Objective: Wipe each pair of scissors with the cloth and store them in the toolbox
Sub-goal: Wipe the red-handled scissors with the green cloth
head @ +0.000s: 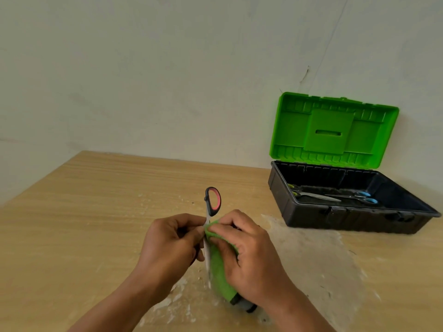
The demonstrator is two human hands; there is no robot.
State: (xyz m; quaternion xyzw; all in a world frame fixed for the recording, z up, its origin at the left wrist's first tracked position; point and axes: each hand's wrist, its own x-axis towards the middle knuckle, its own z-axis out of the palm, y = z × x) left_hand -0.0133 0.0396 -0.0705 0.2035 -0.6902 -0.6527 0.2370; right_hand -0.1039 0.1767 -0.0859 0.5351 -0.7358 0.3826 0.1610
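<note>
— Scissors [208, 215]: where are they?
— Lower centre of the frame, upright, red loop on top. The left hand [167, 245] pinches them at the middle. The right hand [247, 255] has its fingers curled round the green cloth [219, 267], pressing it to the blade.
— Which step, then?
— Wiping, I'd judge. Two other pairs [316, 195] lie in the toolbox [335, 219] at the right, lid [333, 130] open.
— And next?
— Probably run the cloth down to the tip, then carry them right and lay them flat beside those two, clear of the rim.
</note>
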